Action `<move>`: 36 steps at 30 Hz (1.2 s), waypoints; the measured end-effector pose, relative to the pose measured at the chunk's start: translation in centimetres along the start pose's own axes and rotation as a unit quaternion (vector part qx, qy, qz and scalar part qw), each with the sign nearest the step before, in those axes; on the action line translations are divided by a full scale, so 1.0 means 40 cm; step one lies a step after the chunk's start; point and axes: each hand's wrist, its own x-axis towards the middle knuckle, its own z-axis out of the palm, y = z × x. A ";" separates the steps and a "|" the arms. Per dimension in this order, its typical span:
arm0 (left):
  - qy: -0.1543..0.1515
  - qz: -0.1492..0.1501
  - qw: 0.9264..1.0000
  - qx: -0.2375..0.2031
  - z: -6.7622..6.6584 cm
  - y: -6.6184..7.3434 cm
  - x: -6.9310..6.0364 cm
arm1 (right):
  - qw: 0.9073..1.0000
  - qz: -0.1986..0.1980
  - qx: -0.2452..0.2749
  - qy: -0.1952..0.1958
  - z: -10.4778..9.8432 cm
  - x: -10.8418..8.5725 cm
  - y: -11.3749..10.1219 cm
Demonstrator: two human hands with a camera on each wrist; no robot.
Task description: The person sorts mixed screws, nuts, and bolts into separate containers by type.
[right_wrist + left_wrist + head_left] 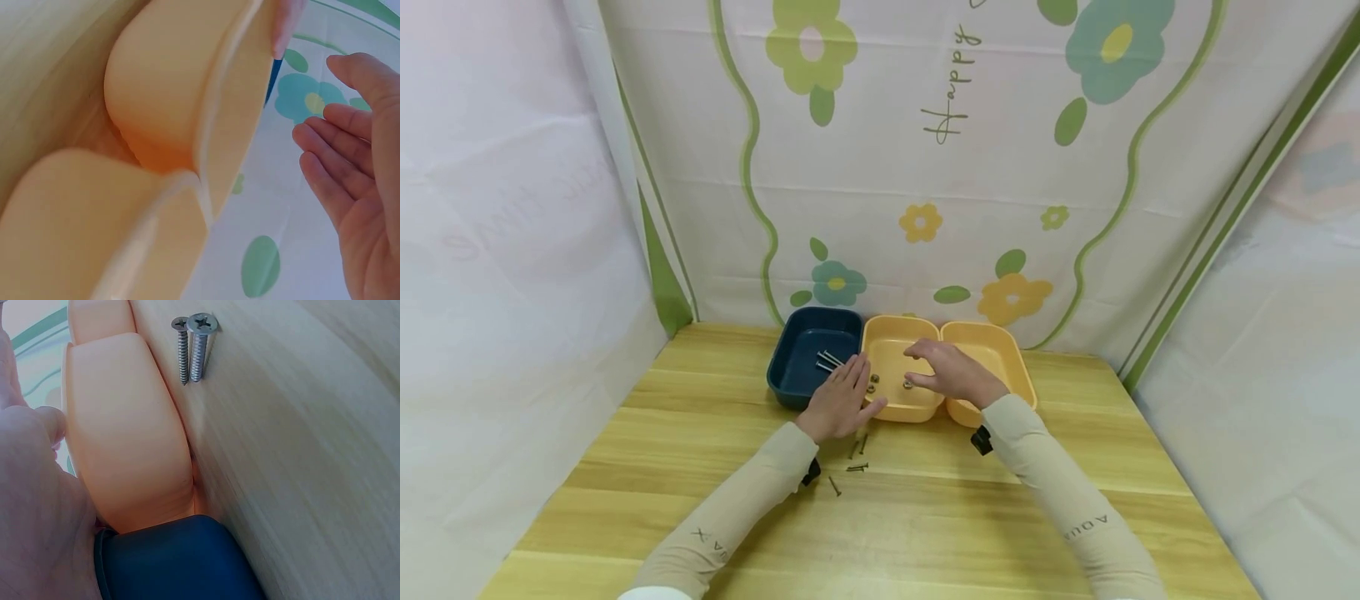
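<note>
My left hand (842, 400) hovers over the border between the navy tray (784, 367) and the middle yellow tray (906, 414), its fingers straight and holding nothing. Several silver bolts (829, 360) lie in the navy tray, partly hidden by that hand. Above the middle tray is my right hand (957, 372); in the right wrist view its thumb and fingers (331, 134) stand apart, the palm bare. Small metal nuts (907, 384) lie in the middle tray, some close to the left fingertips.
To the right, a second yellow tray (985, 333) adjoins the middle one. Several screws (857, 468) lie loose on the wooden table (970, 533) in front of the trays; two screws (199, 347) show close up in the left wrist view. A flowered cloth (865, 175) hangs behind.
</note>
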 end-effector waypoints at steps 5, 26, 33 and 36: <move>0.000 -0.001 1.000 0.002 -0.004 0.005 -0.005 | 1.000 0.022 -0.009 -0.012 -0.035 -0.035 -0.007; -0.002 0.002 1.000 -0.007 0.008 -0.003 0.001 | 0.992 0.113 -0.040 -0.040 -0.161 -0.250 0.053; -0.002 0.000 1.000 0.000 0.011 -0.005 0.003 | 0.986 0.145 -0.077 -0.024 -0.141 -0.299 0.110; 0.000 0.002 1.000 -0.003 0.008 -0.006 0.004 | 0.983 0.158 -0.090 -0.018 -0.123 -0.316 0.128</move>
